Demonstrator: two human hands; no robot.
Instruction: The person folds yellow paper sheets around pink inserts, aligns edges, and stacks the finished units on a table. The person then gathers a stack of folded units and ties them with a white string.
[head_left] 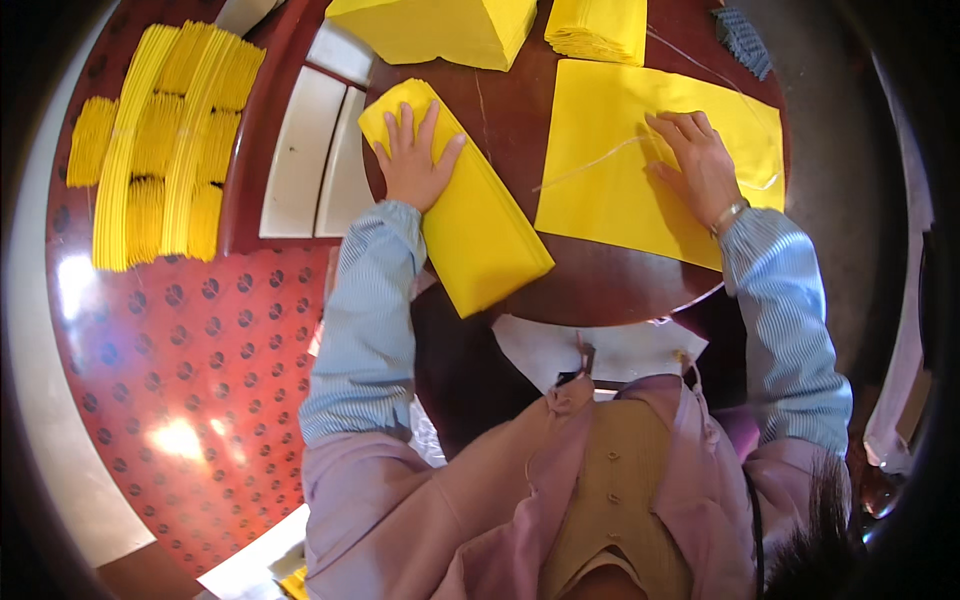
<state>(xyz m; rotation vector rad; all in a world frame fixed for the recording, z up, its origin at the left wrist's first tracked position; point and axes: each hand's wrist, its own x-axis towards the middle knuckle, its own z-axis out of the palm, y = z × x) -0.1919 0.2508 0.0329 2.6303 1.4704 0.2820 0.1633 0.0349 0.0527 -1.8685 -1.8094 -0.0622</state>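
My left hand (412,165) lies flat with fingers spread on a long folded yellow bundle (475,235), which slants across the near left of the round table. To the right, a flat square yellow sheet or stack (600,170) rests on the tabletop. My right hand (695,160) is on top of it, fingers slightly curved and thumb apart, grasping nothing that I can see. A thin pale string (590,160) runs over the yellow surface to the fingers. Its course under the hand is hidden.
The dark red round table (590,285) has a yellow block-shaped stack (435,30) and a folded yellow bundle (598,30) at its far side. A grey textured piece (742,42) sits at the far right edge. Tied yellow bundles (165,140) stand on the patterned red surface (200,350) at left.
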